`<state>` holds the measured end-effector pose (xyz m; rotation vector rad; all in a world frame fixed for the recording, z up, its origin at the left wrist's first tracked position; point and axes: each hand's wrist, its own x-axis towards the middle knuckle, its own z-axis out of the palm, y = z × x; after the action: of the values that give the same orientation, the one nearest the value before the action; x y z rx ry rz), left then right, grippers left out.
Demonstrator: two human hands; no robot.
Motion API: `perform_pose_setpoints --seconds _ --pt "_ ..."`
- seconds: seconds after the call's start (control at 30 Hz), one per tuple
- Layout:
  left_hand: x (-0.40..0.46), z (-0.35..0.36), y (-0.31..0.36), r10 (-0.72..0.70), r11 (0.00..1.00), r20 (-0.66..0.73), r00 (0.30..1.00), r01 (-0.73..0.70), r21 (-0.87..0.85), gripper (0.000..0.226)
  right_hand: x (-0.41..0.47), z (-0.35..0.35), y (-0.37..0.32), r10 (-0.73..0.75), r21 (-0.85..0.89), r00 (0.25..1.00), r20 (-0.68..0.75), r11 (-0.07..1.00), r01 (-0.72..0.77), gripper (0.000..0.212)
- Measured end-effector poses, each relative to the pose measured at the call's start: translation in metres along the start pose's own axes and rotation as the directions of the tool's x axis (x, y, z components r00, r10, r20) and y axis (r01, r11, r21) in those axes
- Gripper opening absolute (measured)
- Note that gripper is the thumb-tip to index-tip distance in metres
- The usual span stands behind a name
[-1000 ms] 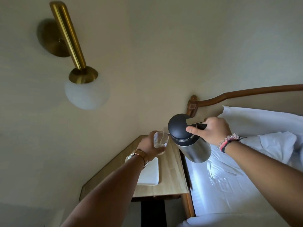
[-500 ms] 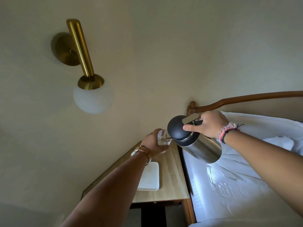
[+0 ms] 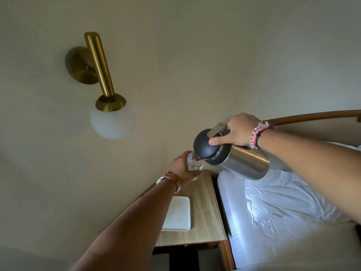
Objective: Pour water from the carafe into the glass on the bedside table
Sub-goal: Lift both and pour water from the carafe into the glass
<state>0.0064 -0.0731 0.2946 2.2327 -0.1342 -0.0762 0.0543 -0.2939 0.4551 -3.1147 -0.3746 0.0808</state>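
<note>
My right hand [image 3: 237,130] grips the handle of a steel carafe [image 3: 244,163] with a dark domed lid, thumb resting on the lid. The carafe is tipped steeply to the left, its spout over the rim of a clear glass [image 3: 195,164]. My left hand [image 3: 182,168] is wrapped around the glass and holds it just above the far end of the wooden bedside table [image 3: 205,212]. Some water shows in the lower part of the glass. The spout itself is hidden behind the lid.
A white square tray [image 3: 178,214] lies on the table under my left forearm. A bed with white sheets [image 3: 283,202] and a wooden headboard rail [image 3: 312,115] is right of the table. A brass wall lamp with a white globe [image 3: 112,122] hangs at upper left.
The carafe has tipped further toward the glass, its body rising to nearly horizontal. Both hands stayed together over the table's far end while the view shifted.
</note>
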Motion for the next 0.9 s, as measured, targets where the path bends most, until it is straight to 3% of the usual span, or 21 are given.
perform_pose_setpoints --seconds 0.2,0.7,0.9 --pt "0.001 -0.004 0.004 0.009 1.0 -0.014 1.0 -0.01 -0.026 0.064 0.007 -0.022 -0.01 -0.033 -0.073 0.999 0.035 0.997 0.036 0.111" --pt "0.001 -0.01 0.016 0.005 0.999 0.004 1.0 -0.005 -0.034 0.07 0.015 -0.053 -0.028 -0.035 -0.175 0.999 0.026 0.984 0.039 0.092" --pt "0.001 -0.011 0.022 0.006 0.999 -0.005 1.0 -0.006 -0.038 0.071 0.02 -0.069 -0.036 -0.031 -0.188 0.998 0.048 0.981 0.039 0.096"
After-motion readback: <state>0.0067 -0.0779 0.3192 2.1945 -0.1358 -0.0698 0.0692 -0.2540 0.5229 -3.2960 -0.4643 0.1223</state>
